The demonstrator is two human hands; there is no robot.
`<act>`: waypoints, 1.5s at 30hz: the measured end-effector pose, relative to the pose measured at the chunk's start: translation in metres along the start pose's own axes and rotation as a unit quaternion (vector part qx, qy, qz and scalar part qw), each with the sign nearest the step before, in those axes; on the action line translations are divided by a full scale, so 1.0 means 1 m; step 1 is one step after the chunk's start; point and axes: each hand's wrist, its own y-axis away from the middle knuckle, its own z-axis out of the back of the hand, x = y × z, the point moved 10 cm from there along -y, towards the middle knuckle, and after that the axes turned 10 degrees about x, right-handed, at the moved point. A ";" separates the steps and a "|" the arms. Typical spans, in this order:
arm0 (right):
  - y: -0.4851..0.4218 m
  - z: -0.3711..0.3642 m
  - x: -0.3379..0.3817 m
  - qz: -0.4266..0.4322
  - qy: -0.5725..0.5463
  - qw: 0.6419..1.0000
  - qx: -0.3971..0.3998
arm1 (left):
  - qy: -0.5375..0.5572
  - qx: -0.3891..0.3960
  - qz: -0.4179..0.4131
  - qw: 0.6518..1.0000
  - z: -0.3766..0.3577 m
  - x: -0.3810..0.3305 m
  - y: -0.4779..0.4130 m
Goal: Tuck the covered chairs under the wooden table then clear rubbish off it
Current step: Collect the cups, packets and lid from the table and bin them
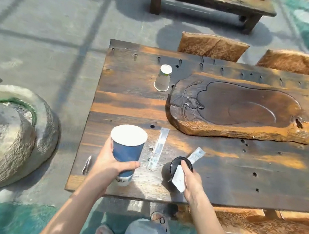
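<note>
Left hand (109, 160) gripping blue cup (126, 149), right hand (190, 178) fingers pinching white packet (178, 180) (beside black cup (173, 167))

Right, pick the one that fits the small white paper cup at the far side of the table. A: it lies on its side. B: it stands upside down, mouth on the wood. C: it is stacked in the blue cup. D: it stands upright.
B: the white paper cup rests wide mouth down on the wooden table, its closed base up, apart from the blue cup in the left hand.
</note>
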 end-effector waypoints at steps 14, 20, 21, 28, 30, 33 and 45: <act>-0.027 -0.078 -0.015 0.008 0.101 0.986 -0.134 | -0.021 0.044 0.015 0.999 0.080 0.002 -0.062; -0.043 -0.106 0.015 -0.008 0.289 0.926 -0.241 | -0.029 0.089 0.016 0.995 0.098 -0.025 -0.121; -0.046 -0.111 0.016 -0.018 0.313 0.918 -0.243 | -0.034 0.098 0.016 0.994 0.101 -0.029 -0.129; -0.041 -0.137 0.011 -0.080 0.310 0.912 -0.257 | -0.078 0.139 0.023 0.987 0.116 -0.055 -0.170; -0.041 -0.138 0.008 -0.078 0.279 0.924 -0.249 | -0.089 0.153 0.022 0.984 0.116 -0.060 -0.175; -0.067 -0.126 -0.036 -0.065 0.169 0.958 -0.222 | -0.099 0.181 0.014 0.978 0.117 -0.066 -0.179; 0.028 -0.240 -0.032 -0.038 -0.184 0.969 -0.161 | -0.108 0.291 0.007 0.950 0.168 -0.101 -0.223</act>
